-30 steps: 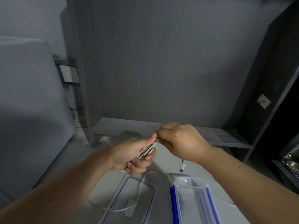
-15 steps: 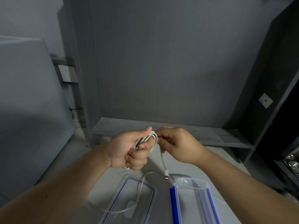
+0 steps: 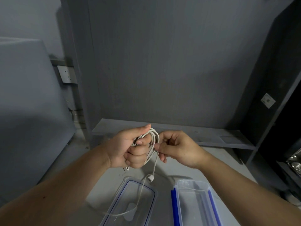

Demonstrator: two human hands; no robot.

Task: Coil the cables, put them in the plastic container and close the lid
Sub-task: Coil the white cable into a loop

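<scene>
White cable coil [image 3: 154, 137] aloft – loose tail above clear lid [image 3: 147, 199], open container [image 3: 193, 207] alongside

A wall socket [image 3: 67, 74] sits left, a low grey shelf [image 3: 219, 136] lines the wall [image 3: 162, 62], dark shelving [image 3: 276, 75] stands right.

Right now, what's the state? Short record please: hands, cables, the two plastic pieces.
left hand: grips coil
right hand: pinches tail below coil; plug dangles
loose cable: draped across left clear piece
right clear piece: blue side strips, lying beside it
box or lid: cannot tell which piece is which
</scene>
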